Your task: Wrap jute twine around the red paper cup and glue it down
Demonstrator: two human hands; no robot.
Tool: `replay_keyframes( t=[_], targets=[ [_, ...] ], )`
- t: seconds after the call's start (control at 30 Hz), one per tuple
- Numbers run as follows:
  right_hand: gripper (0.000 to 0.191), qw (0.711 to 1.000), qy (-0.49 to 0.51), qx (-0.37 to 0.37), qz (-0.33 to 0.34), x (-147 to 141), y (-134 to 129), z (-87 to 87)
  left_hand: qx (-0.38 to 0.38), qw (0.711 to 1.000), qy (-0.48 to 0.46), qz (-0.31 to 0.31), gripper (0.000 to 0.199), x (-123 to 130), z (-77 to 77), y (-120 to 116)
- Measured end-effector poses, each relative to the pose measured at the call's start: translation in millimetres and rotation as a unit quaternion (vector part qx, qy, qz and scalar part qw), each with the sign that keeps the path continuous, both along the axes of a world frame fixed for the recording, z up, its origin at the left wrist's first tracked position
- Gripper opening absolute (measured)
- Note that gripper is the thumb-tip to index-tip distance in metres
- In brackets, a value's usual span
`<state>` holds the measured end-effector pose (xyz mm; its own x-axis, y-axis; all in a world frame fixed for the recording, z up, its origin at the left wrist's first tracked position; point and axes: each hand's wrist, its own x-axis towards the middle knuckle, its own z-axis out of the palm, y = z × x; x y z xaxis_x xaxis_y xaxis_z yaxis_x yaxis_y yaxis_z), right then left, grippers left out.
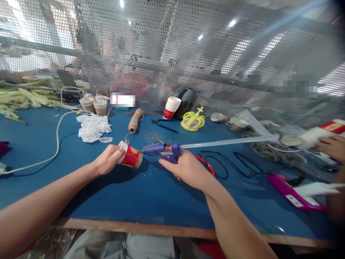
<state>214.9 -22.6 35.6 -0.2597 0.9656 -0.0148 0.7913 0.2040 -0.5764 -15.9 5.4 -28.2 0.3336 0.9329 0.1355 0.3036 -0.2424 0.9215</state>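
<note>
1. Two hands of the wearer are busy: the left hand [109,160] grasps one red paper cup [130,157] between thumb and fingers, and the right hand [192,168] is wrapped around one blue glue gun [163,151].
2. One long translucent glue stick [229,141] sticks out of the gun's back.
3. One spool of twine [135,120], one stack of paper cups [172,105], one yellow crown-shaped piece [193,121] and two brown-and-white cups [94,104] stand or lie farther back.
4. The red cup is tipped on its side near the table's middle, white rim leftward, with a gold emblem and brown twine around its base. The gun's nozzle points at that base; whether they touch is unclear.
5. One co-worker's hand [331,148] shows at right, above one magenta power strip [295,194].
6. The table [161,201] is blue with a wooden front edge; perforated metal mesh [151,46] rises behind it, with bright lamps beyond.
</note>
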Motion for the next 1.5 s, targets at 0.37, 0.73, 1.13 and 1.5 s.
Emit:
replay_keyframes(
  t=[0.37,0.73,1.13,1.5],
  targets=[
    [0.017,0.998,-0.030,0.033,0.041,0.9,-4.4,0.3,-0.082,0.994,-0.050,0.047,0.031,4.3,5.7,-0.3],
    [0.017,0.996,-0.040,0.059,0.050,0.7,-4.6,-0.4,-0.097,0.992,-0.057,0.054,0.031,5.3,6.3,-1.0],
    [0.017,0.998,-0.038,0.036,0.045,0.7,-5.6,0.8,-0.094,0.993,-0.057,0.041,0.030,5.6,7.1,-0.9],
    [0.024,1.000,-0.005,0.018,0.000,0.4,-1.8,-0.9,-0.016,1.000,0.002,0.020,0.033,1.4,-0.9,-1.9]
  ],
)
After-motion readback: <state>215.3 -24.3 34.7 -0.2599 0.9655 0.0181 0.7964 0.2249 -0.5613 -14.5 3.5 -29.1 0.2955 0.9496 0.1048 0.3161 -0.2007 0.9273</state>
